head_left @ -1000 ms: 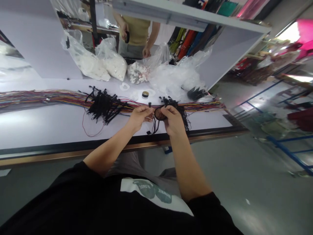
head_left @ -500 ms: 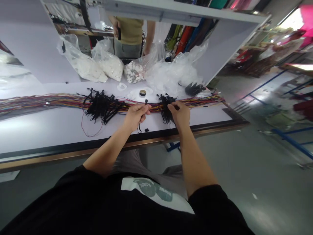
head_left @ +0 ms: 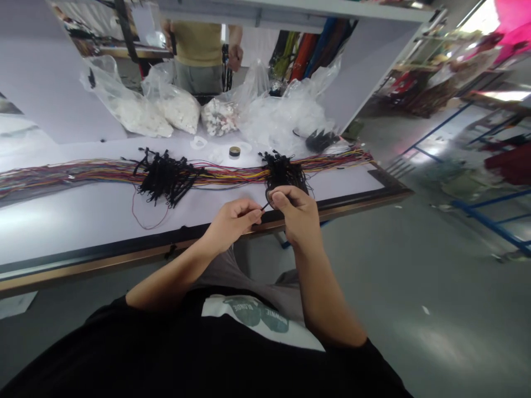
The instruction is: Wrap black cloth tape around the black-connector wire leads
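Near the table's front edge, my left hand (head_left: 239,220) pinches one end of a thin black strip (head_left: 266,206). Close beside it on the right, my right hand (head_left: 293,213) is closed on the strip's other part, which curves at the fingertips. Just behind my right hand lies a cluster of black pieces (head_left: 281,168) on the long bundle of coloured wires (head_left: 232,176). A larger cluster of black pieces (head_left: 166,176) sits on the same bundle to the left. The exact shape of what my right fingers hold is partly hidden.
Clear plastic bags (head_left: 178,108) with white pieces line the back of the table. A small black and tan roll (head_left: 234,151) stands before them. The dark table edge (head_left: 157,241) runs along the front. Behind an opening stands a person (head_left: 198,50).
Both hands have come down towards the table's front edge and closer together. My right hand has left the right black cluster, and a black strip now spans the two hands.
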`<act>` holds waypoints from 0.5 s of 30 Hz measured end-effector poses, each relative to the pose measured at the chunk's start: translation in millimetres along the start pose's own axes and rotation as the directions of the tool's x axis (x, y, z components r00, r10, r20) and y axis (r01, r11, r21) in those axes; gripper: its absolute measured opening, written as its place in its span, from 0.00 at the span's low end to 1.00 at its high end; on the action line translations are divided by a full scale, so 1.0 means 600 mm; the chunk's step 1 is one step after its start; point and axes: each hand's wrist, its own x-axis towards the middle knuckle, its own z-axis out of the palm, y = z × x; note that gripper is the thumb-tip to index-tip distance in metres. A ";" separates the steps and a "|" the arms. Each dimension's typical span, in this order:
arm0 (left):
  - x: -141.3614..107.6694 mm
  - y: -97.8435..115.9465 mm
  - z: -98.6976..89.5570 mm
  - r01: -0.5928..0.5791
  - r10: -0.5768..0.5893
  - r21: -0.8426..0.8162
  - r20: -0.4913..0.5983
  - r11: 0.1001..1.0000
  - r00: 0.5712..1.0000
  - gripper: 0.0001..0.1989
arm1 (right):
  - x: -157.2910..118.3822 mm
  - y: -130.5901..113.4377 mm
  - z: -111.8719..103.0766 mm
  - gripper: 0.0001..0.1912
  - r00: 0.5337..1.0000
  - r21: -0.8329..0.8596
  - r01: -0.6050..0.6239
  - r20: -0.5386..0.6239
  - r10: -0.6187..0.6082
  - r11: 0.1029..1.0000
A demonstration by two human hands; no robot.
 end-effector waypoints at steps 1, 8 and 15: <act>-0.006 -0.005 0.001 0.004 -0.004 0.003 -0.006 1.000 1.000 0.02 | -0.005 0.004 0.000 0.14 0.999 0.038 -0.023 -0.032 0.025 0.999; -0.017 -0.029 0.000 0.021 -0.028 -0.085 -0.075 0.996 0.997 0.04 | -0.043 0.001 -0.024 0.17 0.994 0.102 -0.099 0.046 0.094 0.990; -0.009 -0.021 0.005 -0.070 0.043 -0.135 -0.190 0.988 0.981 0.06 | -0.088 0.004 -0.050 0.29 0.960 0.007 -0.104 0.264 0.098 0.995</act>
